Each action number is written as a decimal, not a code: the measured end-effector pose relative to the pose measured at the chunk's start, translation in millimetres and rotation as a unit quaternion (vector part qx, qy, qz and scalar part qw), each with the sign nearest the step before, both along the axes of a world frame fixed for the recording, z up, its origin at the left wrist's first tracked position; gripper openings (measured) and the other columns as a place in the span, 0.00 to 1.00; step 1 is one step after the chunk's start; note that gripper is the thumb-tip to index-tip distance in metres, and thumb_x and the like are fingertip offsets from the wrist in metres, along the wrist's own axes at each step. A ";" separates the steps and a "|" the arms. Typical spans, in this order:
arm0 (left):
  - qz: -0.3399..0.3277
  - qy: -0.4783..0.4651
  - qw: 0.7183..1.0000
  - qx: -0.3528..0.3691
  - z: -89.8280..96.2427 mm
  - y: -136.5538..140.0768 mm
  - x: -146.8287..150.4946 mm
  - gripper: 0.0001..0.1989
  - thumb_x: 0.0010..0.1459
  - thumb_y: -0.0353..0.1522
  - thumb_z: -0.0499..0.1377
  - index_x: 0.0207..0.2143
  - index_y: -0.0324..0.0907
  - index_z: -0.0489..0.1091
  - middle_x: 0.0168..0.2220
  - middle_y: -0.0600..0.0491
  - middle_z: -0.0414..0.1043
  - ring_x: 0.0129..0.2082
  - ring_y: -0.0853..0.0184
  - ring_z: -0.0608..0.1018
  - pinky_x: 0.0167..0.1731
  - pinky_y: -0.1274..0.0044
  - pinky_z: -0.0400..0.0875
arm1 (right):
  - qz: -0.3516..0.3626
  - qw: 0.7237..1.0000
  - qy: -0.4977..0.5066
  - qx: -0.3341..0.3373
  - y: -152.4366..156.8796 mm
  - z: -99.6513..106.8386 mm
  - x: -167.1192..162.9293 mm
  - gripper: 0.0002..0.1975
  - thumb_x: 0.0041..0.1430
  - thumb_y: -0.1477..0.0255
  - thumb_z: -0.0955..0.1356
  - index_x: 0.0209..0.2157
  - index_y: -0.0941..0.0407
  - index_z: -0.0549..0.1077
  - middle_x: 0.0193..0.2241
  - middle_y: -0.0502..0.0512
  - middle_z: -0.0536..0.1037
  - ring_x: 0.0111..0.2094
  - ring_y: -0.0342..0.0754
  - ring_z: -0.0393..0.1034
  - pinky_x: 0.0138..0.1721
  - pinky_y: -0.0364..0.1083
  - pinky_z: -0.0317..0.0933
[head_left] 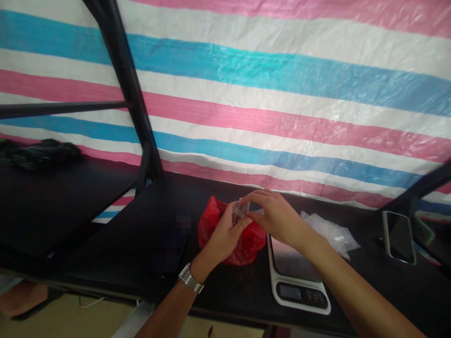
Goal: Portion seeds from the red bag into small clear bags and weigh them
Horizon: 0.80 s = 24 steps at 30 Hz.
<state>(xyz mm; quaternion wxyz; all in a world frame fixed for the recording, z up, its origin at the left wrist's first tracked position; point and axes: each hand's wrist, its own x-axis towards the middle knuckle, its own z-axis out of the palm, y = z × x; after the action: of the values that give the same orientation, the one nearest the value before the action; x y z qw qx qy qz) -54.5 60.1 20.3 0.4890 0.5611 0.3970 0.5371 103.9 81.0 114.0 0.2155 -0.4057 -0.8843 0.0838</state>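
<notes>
Above a red plastic bag (251,244), my left hand (225,233) grips a small clear plastic bag (239,212) with what look like small metal pieces inside. My right hand (273,213) pinches the upper edge of that same small bag with thumb and fingers. The red bag stands on the black table behind and below my hands, its mouth partly hidden by them. Just right of it lies a white kitchen scale (299,293) with a metal plate, partly covered by my right forearm.
A pile of clear plastic bags (331,232) lies behind the scale. Farther right, a phone (399,237) leans at the table's edge. A black metal post (128,80) rises at left, beside another black table (70,197) with a dark bundle (45,152). Striped sheeting hangs behind.
</notes>
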 end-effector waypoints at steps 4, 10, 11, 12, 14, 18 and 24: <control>0.010 -0.018 1.000 0.011 -1.7 1.7 -2.5 0.20 0.64 0.37 0.62 0.56 0.43 0.67 0.51 0.48 0.78 0.53 0.59 0.78 0.56 0.66 0.70 | -0.008 0.999 -0.005 0.035 -1.1 0.3 -0.7 0.17 0.62 0.79 0.72 0.50 0.49 0.81 0.51 0.54 0.84 0.54 0.55 0.75 0.58 0.55 0.62; 0.051 -0.055 0.997 -0.009 -0.9 2.7 -13.1 0.23 0.64 0.43 0.63 0.57 0.42 0.66 0.43 0.52 0.77 0.41 0.65 0.78 0.46 0.72 0.72 | -0.087 0.993 0.055 0.061 -4.3 -8.5 2.1 0.12 0.65 0.73 0.73 0.50 0.52 0.79 0.48 0.56 0.84 0.50 0.56 0.76 0.54 0.53 0.64; 0.065 -0.068 0.996 -0.011 1.8 1.5 -16.2 0.24 0.64 0.45 0.63 0.57 0.42 0.66 0.40 0.53 0.76 0.38 0.66 0.78 0.43 0.73 0.72 | -0.094 0.994 0.033 0.044 -5.3 -12.3 1.1 0.11 0.65 0.73 0.73 0.49 0.52 0.79 0.48 0.56 0.84 0.50 0.56 0.76 0.54 0.53 0.64; 0.078 -0.080 0.994 -0.012 5.2 -0.5 -19.4 0.26 0.64 0.47 0.63 0.56 0.42 0.66 0.36 0.55 0.75 0.35 0.67 0.77 0.40 0.74 0.71 | -0.094 0.995 -0.003 0.023 -6.7 -16.8 -0.7 0.10 0.66 0.72 0.72 0.49 0.52 0.79 0.47 0.56 0.84 0.49 0.56 0.76 0.53 0.53 0.63; 0.102 -0.097 0.990 -0.012 12.2 -6.9 -26.2 0.28 0.62 0.50 0.64 0.55 0.41 0.67 0.30 0.58 0.72 0.31 0.68 0.75 0.35 0.75 0.69 | -0.085 0.991 -0.098 -0.014 -10.4 -27.2 -7.2 0.10 0.68 0.72 0.70 0.49 0.53 0.79 0.46 0.58 0.84 0.49 0.58 0.75 0.52 0.54 0.63; 0.123 -0.079 0.989 -0.031 15.8 -27.7 -39.2 0.29 0.60 0.52 0.64 0.53 0.41 0.68 0.29 0.59 0.71 0.29 0.68 0.74 0.34 0.75 0.69 | -0.092 0.972 -0.214 -0.011 -15.3 -47.5 -26.1 0.12 0.70 0.73 0.66 0.49 0.57 0.79 0.45 0.65 0.83 0.50 0.61 0.74 0.50 0.55 0.62; 0.104 0.085 0.988 -0.074 -1.4 -60.9 -59.1 0.21 0.65 0.46 0.61 0.54 0.43 0.69 0.40 0.53 0.75 0.39 0.62 0.77 0.43 0.70 0.71 | -0.101 0.982 -0.146 -0.064 -8.3 -62.7 -42.2 0.10 0.64 0.72 0.71 0.47 0.54 0.80 0.47 0.61 0.84 0.50 0.59 0.75 0.52 0.52 0.62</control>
<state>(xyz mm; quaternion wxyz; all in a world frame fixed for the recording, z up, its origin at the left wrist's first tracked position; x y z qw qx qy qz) -113.6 -0.8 18.9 0.4353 0.5229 0.5318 0.5042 61.7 72.7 51.3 0.0654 -0.5133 -0.8538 0.0577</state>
